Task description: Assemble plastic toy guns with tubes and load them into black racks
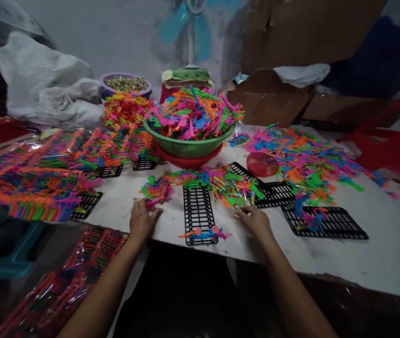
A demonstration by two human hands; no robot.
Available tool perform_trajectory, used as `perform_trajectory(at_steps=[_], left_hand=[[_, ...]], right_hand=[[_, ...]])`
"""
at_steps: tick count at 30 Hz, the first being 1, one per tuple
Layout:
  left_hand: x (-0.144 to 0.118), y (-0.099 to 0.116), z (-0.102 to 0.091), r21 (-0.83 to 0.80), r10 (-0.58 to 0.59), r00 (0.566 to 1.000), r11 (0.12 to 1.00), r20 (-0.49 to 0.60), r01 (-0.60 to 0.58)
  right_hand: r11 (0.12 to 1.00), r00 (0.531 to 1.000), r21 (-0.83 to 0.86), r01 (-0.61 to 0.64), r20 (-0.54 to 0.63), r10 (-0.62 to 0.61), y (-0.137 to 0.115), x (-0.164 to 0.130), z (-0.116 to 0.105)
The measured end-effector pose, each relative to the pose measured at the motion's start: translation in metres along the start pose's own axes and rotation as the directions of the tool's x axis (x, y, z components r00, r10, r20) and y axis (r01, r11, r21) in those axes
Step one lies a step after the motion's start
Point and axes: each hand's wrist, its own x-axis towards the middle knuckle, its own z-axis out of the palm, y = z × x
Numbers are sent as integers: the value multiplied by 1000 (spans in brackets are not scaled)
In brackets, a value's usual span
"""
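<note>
My left hand [143, 219] is at the near edge of a small heap of plastic toy pieces, its fingers curled at a pink plastic toy piece [155, 202]. My right hand [256, 220] rests by the right of the heap, thumb and fingers pinched together; what is between them is too small to name. Between both hands lies a black plastic grid rack [199, 211]. Across its near end sit a few orange, blue and pink toy pieces [205, 233]. Small yellow striped sticks [221, 185] lie in the heap [182, 178] beyond.
A green basin [189, 148] heaped with colourful pieces stands behind. Filled racks [41, 192] crowd the left. Rightward are more black racks [340, 224], a red round dish [262, 164] and a wide spread of loose pieces [305, 150]. Cardboard boxes [273, 101] stand at the back.
</note>
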Motion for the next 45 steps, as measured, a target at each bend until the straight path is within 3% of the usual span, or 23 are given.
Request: perform_trajectory(at_steps=[2,4,7,10,12,14,17,19,21,24,28,30,32,35,37,39,42,45], left_hand=[[4,-3,0,7,-47,999,999,-20,47],[8,-8,-3,22,-47,999,999,-17,47],[12,-20,-11,-5,36,999,999,18,-35],[12,-34,-22,-69,99,995,993,12,-98],[10,-38,-28,-104,89,994,990,-65,-96],[6,-31,-35,-136,24,980,989,-197,-51],[-2,-4,-46,-252,-139,945,966,-297,63],[-9,16,-52,-342,-182,957,935,-224,98],[-17,29,-55,-375,-129,984,924,-124,74],[-25,33,-48,-431,-32,997,901,69,59],[-24,28,-26,-518,-68,955,828,287,215],[-19,27,-17,-523,-132,940,802,315,288],[-12,27,-13,-602,-164,930,723,328,340],[-2,29,-17,-749,-135,925,550,356,368],[1,30,-24,-779,-91,925,512,369,361],[0,34,-31,-753,-57,941,584,333,302],[-6,39,-36,-644,72,974,760,213,85],[-12,40,-33,-576,221,963,812,153,-95]], right_hand=[[999,1000,44,1,-19,-1,2,2,-1],[999,999,-34,38,-19,-39,5,0,-4],[976,996,-202,81,-29,-89,16,-7,-19],[979,991,-203,-4,-134,-24,31,-13,-44],[999,975,-39,-15,-222,6,34,-16,-54],[973,973,226,57,-231,-3,27,-20,-51],[812,992,570,123,-61,-108,3,-25,-20],[728,969,676,114,86,-231,-10,-27,7],[674,913,732,103,200,-356,-15,-28,28],[633,847,764,120,254,-467,-13,-27,43],[645,832,741,186,231,-505,-10,-21,43],[672,811,701,239,236,-535,-11,-19,41],[715,798,627,309,238,-553,-13,-17,38],[751,786,495,436,196,-586,-17,-16,31],[731,745,433,528,176,-643,-21,-16,26],[694,686,414,589,198,-701,-29,-15,19],[647,602,445,619,259,-755,-39,-12,13],[628,559,481,612,299,-774,-40,-7,14]])
